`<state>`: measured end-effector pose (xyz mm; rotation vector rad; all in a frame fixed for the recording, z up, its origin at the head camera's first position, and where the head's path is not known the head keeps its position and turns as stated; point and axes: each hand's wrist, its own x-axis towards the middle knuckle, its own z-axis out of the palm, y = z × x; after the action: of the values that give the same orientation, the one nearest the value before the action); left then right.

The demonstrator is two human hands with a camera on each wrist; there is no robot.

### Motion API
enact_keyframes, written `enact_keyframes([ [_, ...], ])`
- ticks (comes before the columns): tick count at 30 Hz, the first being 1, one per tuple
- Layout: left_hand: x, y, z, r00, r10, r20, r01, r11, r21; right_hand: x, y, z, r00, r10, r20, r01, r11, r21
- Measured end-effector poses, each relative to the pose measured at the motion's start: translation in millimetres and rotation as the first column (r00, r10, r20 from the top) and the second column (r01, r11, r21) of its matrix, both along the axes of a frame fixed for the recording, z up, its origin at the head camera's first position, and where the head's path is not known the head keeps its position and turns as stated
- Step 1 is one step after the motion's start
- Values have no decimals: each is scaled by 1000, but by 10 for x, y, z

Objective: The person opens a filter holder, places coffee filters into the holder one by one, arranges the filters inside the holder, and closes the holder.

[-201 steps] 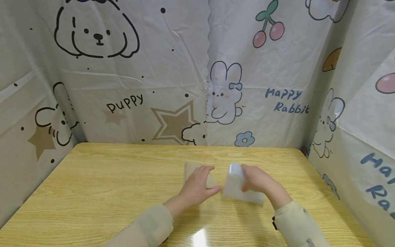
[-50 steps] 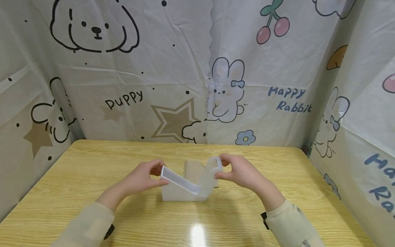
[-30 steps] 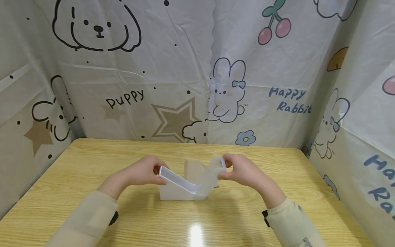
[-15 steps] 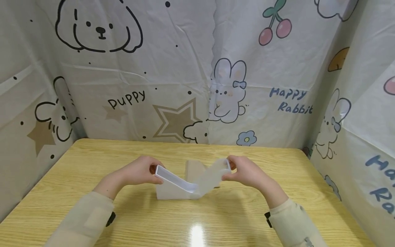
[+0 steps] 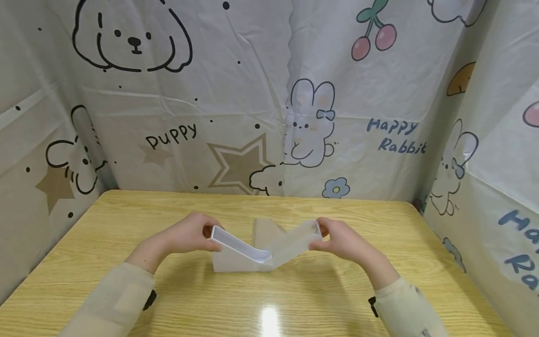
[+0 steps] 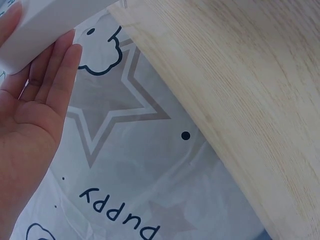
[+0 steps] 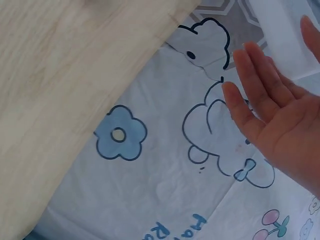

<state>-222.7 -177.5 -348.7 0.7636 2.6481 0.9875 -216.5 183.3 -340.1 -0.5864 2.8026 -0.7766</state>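
Observation:
A white plastic case (image 5: 236, 260) stands open on the table, with a translucent hinged lid (image 5: 294, 243) tilted up to the right. My left hand (image 5: 185, 234) pinches the upper left end of the base between thumb and fingers. At the lid's far end, my right hand (image 5: 345, 241) grips the edge with thumb and fingers. In the left wrist view, the white case (image 6: 50, 25) rests against my left fingers; the right wrist view shows the pale lid (image 7: 290, 35) beyond my right fingers. Inside the base, the visible channel shows no contents.
Behind the case lies a flat beige piece (image 5: 265, 230), partly hidden by the lid. The wooden table (image 5: 147, 210) ends at a printed white curtain (image 5: 177, 103) at the back, with more curtain on both sides.
Earlier my right hand held the case closed, with my left hand at the beige piece. Since then the case has been opened, and the lid has swung farther right and down.

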Motion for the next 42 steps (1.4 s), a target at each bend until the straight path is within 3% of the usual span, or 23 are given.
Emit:
enact_keyframes([
  [7,23,-12,-19,1000,0,-3,0,1000,2,-17,44,-297,976,198,88,-203,978,50],
  [11,33,-18,-33,1000,2,-4,-2,1000,2,-44,-65,-412,958,285,30,-286,944,166],
  [15,39,-20,-47,1000,4,7,-4,1000,5,-62,-187,-508,924,381,-35,-357,890,283],
  [17,42,-17,-49,1000,5,10,-5,1000,3,-68,-228,-540,921,390,-25,-364,880,306],
  [19,43,-12,-44,1000,3,14,-4,1000,7,-72,-243,-552,931,366,6,-347,878,331],
  [24,38,0,-5,1000,4,12,-5,1000,23,-87,-184,-494,972,206,115,-233,919,318],
  [29,29,-9,5,1000,5,29,-6,1000,13,-111,-38,-465,980,126,152,-169,934,315],
  [35,14,0,-5,1000,19,20,-19,1000,1,-141,159,-446,983,72,171,-129,929,347],
  [42,-28,49,-19,998,61,27,-61,998,-6,-129,333,-363,987,48,155,-112,894,435],
])
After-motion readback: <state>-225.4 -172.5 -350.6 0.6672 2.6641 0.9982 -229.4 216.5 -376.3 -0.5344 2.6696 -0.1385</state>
